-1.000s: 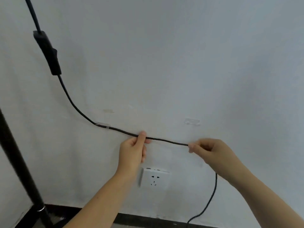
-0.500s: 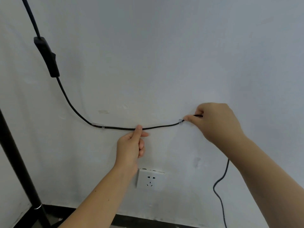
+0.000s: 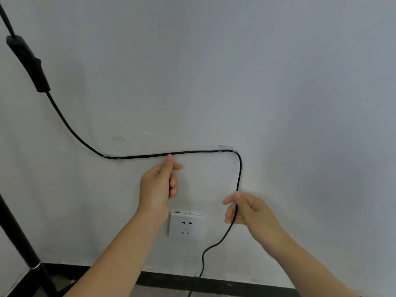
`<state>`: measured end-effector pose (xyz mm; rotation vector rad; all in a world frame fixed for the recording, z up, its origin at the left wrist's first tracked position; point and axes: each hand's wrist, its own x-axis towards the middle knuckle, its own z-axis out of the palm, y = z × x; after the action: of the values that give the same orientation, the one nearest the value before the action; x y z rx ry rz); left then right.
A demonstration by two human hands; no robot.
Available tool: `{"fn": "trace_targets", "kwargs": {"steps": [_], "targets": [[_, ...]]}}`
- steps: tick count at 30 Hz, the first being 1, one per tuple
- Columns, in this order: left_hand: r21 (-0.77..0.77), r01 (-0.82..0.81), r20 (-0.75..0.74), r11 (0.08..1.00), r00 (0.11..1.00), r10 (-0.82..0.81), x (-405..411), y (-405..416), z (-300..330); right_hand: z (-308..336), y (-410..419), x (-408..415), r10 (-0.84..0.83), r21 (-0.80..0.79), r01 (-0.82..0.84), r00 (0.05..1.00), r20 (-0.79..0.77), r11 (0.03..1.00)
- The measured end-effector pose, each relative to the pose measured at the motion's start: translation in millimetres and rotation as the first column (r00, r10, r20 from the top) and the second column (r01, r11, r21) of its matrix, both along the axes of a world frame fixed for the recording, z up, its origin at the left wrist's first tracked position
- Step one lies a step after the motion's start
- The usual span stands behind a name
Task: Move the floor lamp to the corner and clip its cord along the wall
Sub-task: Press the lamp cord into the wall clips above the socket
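I see the cord (image 3: 192, 152) running flat along the wall (image 3: 278, 82) btwn two clear clips: left clip (image 3: 111, 156), right clip (image 3: 227, 148). Past the right clip it drops twd the floor. Left hand (image 3: 157, 185): thumb tip touching cord mid-span, other fingers curled, not gripping. Right hand (image 3: 248, 211) pinching the hanging cord, just right of the socket (image 3: 186, 225). Inline switch (image 3: 27, 63) upper left; lamp pole (image 3: 17, 239) at left edge.
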<state>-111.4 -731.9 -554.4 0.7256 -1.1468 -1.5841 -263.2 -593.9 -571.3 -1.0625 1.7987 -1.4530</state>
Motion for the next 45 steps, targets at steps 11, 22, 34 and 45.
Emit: {"fn": "trace_targets", "kwargs": {"steps": [11, 22, 34, 45], "targets": [[-0.253, 0.320, 0.444, 0.913, 0.877, -0.184, -68.6, 54.5, -45.6, -48.3, 14.6, -24.6, -0.069, 0.221, 0.092, 0.991, -0.111, 0.971], [-0.272, 0.228, 0.461, 0.935, 0.884, -0.082, -87.9, 52.2, -42.4, -49.0, 26.6, -36.9, -0.237, 0.016, 0.264, 0.889, -0.391, 0.964], [-0.253, 0.241, 0.404, 0.937, 0.906, -0.124, -81.6, 49.0, -38.2, -73.2, 18.5, -30.3, -0.080, 0.141, 0.077, 0.997, 0.017, 0.987], [-0.110, 0.493, 0.709, 0.863, 0.648, -0.279, -17.9, 23.5, -72.0, -65.7, 1.6, -22.9, 0.108, 0.327, -0.108, 0.994, 0.016, 0.939]]}}
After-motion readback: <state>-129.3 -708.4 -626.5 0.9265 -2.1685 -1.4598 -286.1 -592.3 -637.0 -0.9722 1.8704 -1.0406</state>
